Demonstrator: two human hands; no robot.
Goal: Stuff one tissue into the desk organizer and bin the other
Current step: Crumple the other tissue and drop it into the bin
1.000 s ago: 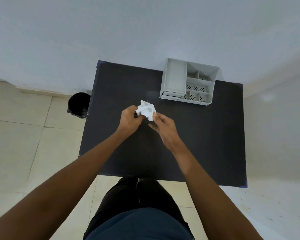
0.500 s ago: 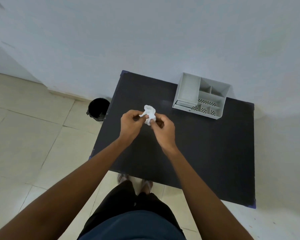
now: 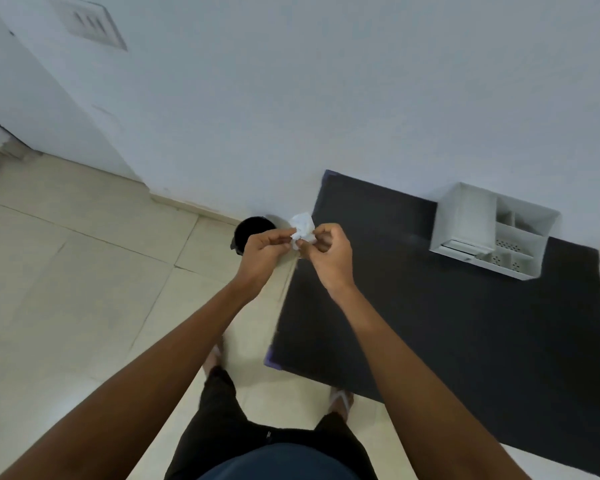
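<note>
**Holding one crumpled tissue between both hands**

Standing at the near-left corner of the black counter (image 3: 465,341), a person pinches a crumpled white tissue (image 3: 302,228) between the left hand (image 3: 262,251) and the right hand (image 3: 328,256), both grasping it above the counter's left edge. Just beyond the hands, a black bin (image 3: 248,230) stands on the tiled floor (image 3: 66,271). Farther right, a grey desk organizer (image 3: 465,216) sits at the counter's back edge against the wall.
</note>
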